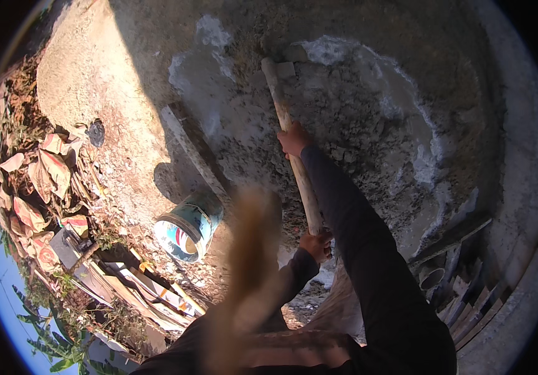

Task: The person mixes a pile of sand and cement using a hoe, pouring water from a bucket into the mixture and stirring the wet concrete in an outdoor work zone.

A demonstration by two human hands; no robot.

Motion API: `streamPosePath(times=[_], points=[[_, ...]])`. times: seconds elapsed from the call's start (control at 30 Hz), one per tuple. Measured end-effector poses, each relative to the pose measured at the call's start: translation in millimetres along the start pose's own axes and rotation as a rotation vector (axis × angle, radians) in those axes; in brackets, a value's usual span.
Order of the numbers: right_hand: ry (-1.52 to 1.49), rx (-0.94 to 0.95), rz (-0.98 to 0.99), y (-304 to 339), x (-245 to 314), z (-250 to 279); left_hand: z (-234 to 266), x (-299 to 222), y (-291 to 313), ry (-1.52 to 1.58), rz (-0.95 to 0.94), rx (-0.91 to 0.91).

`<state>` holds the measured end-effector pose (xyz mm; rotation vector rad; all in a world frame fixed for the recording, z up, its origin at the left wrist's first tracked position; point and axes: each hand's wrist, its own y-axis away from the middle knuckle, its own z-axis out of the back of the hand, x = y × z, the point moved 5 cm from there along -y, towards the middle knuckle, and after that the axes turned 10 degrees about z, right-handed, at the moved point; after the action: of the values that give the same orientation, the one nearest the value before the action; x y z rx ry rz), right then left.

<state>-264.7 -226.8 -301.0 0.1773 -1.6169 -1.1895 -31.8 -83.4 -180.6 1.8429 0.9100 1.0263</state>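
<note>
Both hands on the long wooden handle point(291, 140), which runs from upper centre of the frame down to lower centre. The right hand point(294, 139) is wrapped tight high on the shaft, the left hand point(317, 245) clamped round its lower end. The tool's head sits buried in the wet grey concrete mix point(356, 125). A tipped bucket point(187, 226) lies at centre left.

A round bucket point(189, 229) with a blue, white and red label lies tipped beside a plank; crumpled tan-and-red paper sacks point(39, 187) pile at left.
</note>
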Motion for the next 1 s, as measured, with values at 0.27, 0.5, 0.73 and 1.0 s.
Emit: streamPosePath(times=[0.27, 0.5, 0.73, 1.0], points=[[-0.44, -0.169, -0.159, 201, -77, -55, 95, 114, 164, -0.893, -0.028, -0.504], [-0.396, -0.305, 0.474, 62, 138, 61, 16, -124, 39, -1.109, -0.755, -0.536], [-0.13, -0.195, -0.118, -44, -52, 68, -29, -47, -18, -0.329, -0.017, -0.239], [-0.523, -0.26, -0.106, 175, -85, -20, 103, 90, 98, -1.156, -0.137, -0.625]])
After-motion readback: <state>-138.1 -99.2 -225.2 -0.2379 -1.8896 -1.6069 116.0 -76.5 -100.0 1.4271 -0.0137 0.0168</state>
